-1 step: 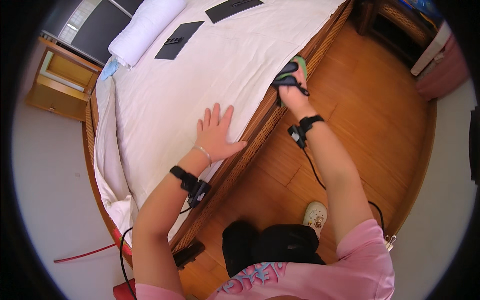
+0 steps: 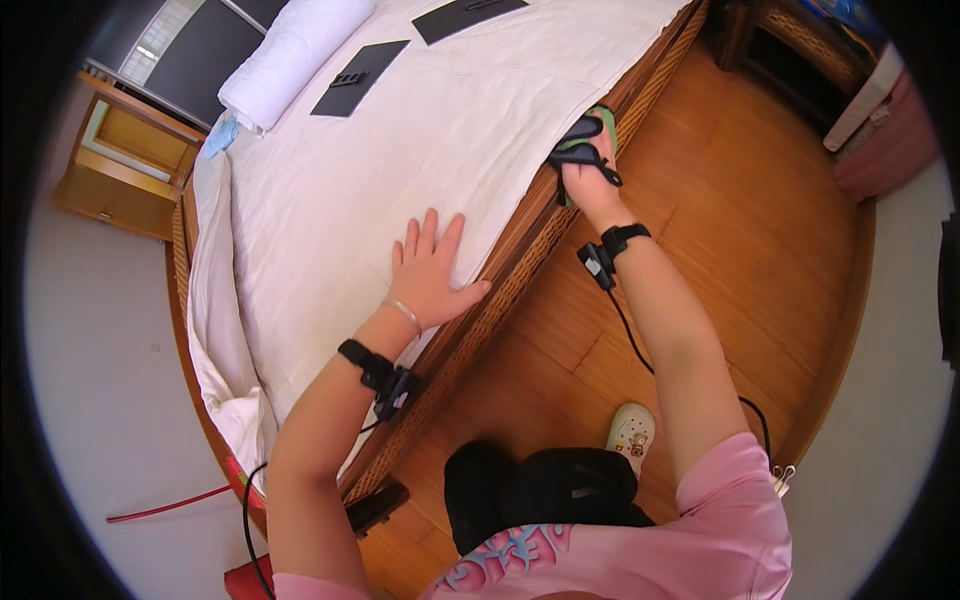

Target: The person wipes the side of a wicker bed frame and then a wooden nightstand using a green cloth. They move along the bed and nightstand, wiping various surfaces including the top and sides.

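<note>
My left hand (image 2: 428,275) lies flat on the white sheet (image 2: 330,215) near the bed's edge, fingers spread and thumb over the wooden rail (image 2: 505,240). Farther along the same rail, my right hand (image 2: 592,182) is closed around a dark cloth-like piece with green edges (image 2: 578,152). That piece rests against the top of the rail, beside the edge of the sheet. Its exact kind cannot be made out, and my right fingers are partly hidden by it.
A rolled white quilt (image 2: 290,60) and two dark flat panels (image 2: 360,80) lie on the bed. Woven trim (image 2: 490,300) runs below the rail. A dark wooden cabinet (image 2: 800,50) stands at the far right, above the wooden floor (image 2: 690,200). Black cables (image 2: 632,335) trail from both wrists.
My right hand and the dark piece have shifted very slightly to the right at the rail. The left hand stays almost where it was.
</note>
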`<control>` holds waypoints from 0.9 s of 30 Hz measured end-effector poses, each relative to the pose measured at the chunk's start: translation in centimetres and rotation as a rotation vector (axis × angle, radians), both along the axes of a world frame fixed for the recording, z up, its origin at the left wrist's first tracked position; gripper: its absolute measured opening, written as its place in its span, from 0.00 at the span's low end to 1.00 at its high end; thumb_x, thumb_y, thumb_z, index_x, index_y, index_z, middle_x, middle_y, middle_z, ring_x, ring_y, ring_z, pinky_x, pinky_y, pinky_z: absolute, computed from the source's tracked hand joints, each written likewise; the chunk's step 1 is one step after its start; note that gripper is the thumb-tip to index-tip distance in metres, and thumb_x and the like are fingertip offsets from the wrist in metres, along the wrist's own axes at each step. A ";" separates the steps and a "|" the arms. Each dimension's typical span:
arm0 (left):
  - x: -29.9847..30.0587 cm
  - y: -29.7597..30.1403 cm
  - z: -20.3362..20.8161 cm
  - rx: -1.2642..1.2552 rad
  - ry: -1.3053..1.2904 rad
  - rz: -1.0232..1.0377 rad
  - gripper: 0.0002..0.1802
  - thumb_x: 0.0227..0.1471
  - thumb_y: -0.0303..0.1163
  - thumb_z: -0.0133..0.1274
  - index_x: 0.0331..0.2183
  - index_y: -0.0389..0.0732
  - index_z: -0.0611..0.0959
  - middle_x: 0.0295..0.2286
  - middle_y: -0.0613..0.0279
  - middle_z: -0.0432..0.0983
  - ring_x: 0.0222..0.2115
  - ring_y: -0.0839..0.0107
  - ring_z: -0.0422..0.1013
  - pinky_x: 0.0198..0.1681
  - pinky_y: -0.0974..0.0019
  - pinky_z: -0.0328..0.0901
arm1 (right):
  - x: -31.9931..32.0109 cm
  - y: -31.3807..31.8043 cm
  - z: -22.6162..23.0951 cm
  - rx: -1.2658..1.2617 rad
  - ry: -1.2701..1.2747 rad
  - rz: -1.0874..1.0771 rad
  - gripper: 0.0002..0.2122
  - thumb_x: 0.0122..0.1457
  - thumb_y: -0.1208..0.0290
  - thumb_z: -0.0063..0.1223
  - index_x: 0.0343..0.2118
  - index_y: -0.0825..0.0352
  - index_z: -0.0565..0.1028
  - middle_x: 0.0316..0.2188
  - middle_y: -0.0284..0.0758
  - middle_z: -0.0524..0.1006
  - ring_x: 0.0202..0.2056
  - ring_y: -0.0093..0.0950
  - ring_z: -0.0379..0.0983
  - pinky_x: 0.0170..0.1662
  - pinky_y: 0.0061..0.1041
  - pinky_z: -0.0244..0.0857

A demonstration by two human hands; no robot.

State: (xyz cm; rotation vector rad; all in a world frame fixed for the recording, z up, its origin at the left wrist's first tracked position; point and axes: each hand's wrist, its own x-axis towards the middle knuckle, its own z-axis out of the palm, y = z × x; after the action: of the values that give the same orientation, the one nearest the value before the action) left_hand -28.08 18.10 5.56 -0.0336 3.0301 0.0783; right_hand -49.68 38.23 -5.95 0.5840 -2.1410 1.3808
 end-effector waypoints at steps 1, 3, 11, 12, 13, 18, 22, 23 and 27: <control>0.8 -0.1 -0.6 0.016 0.026 -0.006 0.47 0.50 0.55 0.54 0.65 0.47 0.57 0.65 0.38 0.44 0.65 0.39 0.41 0.64 0.37 0.38 | 0.7 0.1 1.2 0.002 -0.037 0.058 0.18 0.61 0.64 0.44 0.51 0.66 0.73 0.58 0.52 0.65 0.62 0.52 0.52 0.65 0.44 0.48; 1.3 -0.2 -1.5 -0.028 0.093 0.012 0.46 0.51 0.54 0.53 0.65 0.47 0.57 0.65 0.39 0.44 0.65 0.40 0.41 0.65 0.38 0.38 | 1.5 -2.3 -0.5 -0.210 -0.079 0.065 0.20 0.63 0.64 0.41 0.53 0.72 0.69 0.61 0.54 0.61 0.64 0.53 0.48 0.67 0.45 0.41; 0.9 -0.1 -3.0 -0.065 0.215 0.035 0.38 0.56 0.51 0.48 0.64 0.49 0.60 0.64 0.44 0.49 0.65 0.43 0.45 0.65 0.39 0.40 | 21.9 -10.9 -5.2 -0.323 -0.139 0.281 0.29 0.62 0.67 0.45 0.64 0.73 0.56 0.64 0.63 0.47 0.65 0.64 0.38 0.66 0.57 0.31; 0.9 -0.2 -3.1 -0.074 0.229 0.030 0.37 0.57 0.50 0.48 0.64 0.49 0.61 0.64 0.45 0.50 0.65 0.43 0.46 0.64 0.40 0.41 | 23.8 -11.2 -5.1 -0.360 -0.183 0.225 0.27 0.63 0.68 0.46 0.62 0.74 0.58 0.63 0.59 0.52 0.64 0.58 0.44 0.66 0.54 0.35; 1.1 -0.3 -3.2 -0.088 0.239 0.027 0.36 0.58 0.50 0.47 0.64 0.50 0.61 0.64 0.45 0.51 0.65 0.44 0.47 0.64 0.40 0.41 | 23.5 -11.1 -5.3 -0.255 -0.141 0.259 0.25 0.63 0.68 0.45 0.61 0.74 0.60 0.62 0.57 0.54 0.64 0.56 0.46 0.66 0.51 0.37; 0.8 0.4 -3.0 -0.095 0.269 0.011 0.34 0.60 0.50 0.45 0.63 0.49 0.63 0.63 0.45 0.53 0.64 0.45 0.49 0.64 0.43 0.43 | 12.4 -9.7 -5.8 -0.687 -0.430 0.082 0.19 0.68 0.64 0.39 0.56 0.73 0.62 0.57 0.48 0.63 0.59 0.46 0.56 0.65 0.38 0.45; 0.8 0.3 -2.6 -0.092 0.267 0.035 0.33 0.60 0.51 0.43 0.63 0.49 0.64 0.63 0.45 0.54 0.63 0.45 0.50 0.64 0.43 0.44 | 4.8 -5.5 -6.4 -0.628 -0.697 0.008 0.33 0.69 0.50 0.28 0.67 0.72 0.43 0.68 0.50 0.40 0.68 0.47 0.33 0.69 0.40 0.30; 1.0 0.2 -2.5 -0.095 0.260 0.050 0.33 0.60 0.51 0.43 0.62 0.48 0.64 0.63 0.44 0.54 0.63 0.45 0.50 0.64 0.43 0.44 | 5.1 -5.6 -6.3 -0.620 -0.692 0.011 0.34 0.70 0.49 0.26 0.68 0.71 0.40 0.70 0.50 0.36 0.70 0.48 0.29 0.70 0.41 0.27; 1.3 0.2 -2.5 -0.119 0.274 0.064 0.33 0.59 0.52 0.44 0.62 0.49 0.64 0.62 0.45 0.55 0.63 0.46 0.51 0.64 0.43 0.44 | 12.3 -10.2 -9.1 -0.577 -0.669 0.027 0.28 0.71 0.62 0.25 0.65 0.81 0.43 0.68 0.56 0.30 0.69 0.51 0.24 0.70 0.43 0.22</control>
State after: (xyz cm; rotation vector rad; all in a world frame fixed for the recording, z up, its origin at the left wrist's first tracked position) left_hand -26.82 18.28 3.04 -0.1415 3.3040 -0.1002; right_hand -37.40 28.04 -15.10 -0.1003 -2.0119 2.3226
